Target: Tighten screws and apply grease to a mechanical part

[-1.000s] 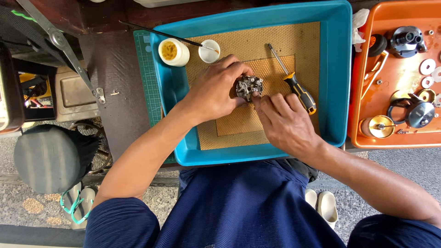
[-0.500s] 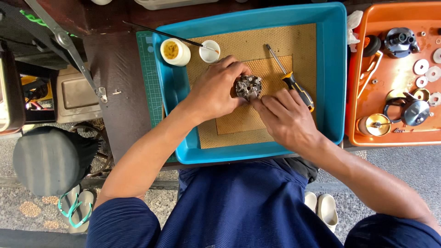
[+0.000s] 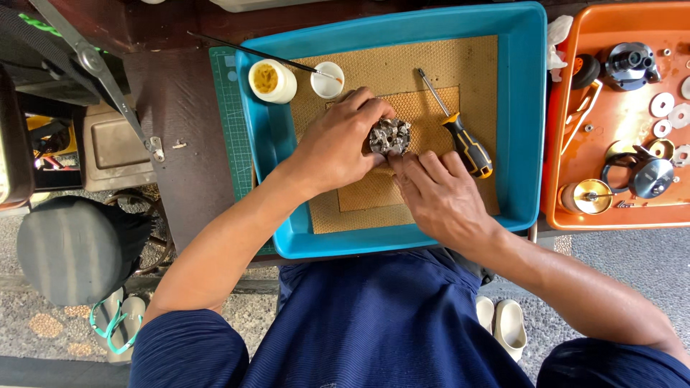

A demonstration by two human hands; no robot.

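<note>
Metal gear part [image 3: 389,136] sits on the tan mat [image 3: 374,190] inside the blue tray [image 3: 528,108]. Left hand [image 3: 338,144] grasps it from the side, right hand [image 3: 438,194] touches it with 2 fingertips. Screwdriver [image 3: 460,133] lies just beside.

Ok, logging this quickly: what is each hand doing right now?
Left hand: closed around the small metal part.
Right hand: fingertips touching the same metal part from below; a full grip cannot be told.
</note>
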